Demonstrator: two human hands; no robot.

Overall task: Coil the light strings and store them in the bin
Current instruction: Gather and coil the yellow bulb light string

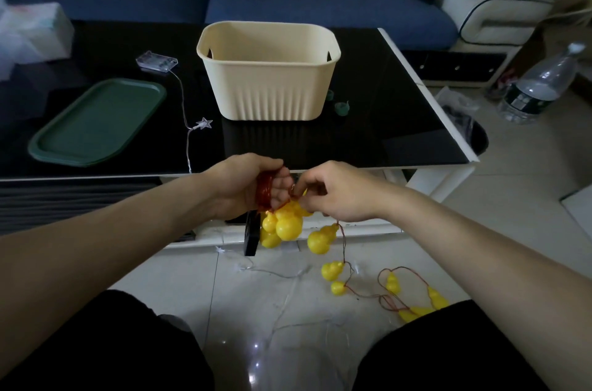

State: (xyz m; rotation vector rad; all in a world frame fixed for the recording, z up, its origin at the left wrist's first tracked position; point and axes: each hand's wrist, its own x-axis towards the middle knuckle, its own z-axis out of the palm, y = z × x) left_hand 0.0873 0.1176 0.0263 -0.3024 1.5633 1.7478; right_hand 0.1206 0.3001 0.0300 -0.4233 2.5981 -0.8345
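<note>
Gourds (397, 289), about six yellow ones, trail loose on the floor on red wire (400, 272). Above, left hand (243, 187) wears the red coil (265, 192), a gourd cluster (283, 225) hanging beneath; right hand (336, 190) pinches the wire. Beyond, one cream bin (269, 70), one green tray (96, 121), one star string (192, 121).

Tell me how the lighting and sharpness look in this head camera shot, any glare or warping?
Head view: dim overall; the glossy black table mirrors the beige bin; bright glints speckle a clear object at bottom centre; wide-angle bending curves the table edges; the tissue pack at far left looks soft.
</note>
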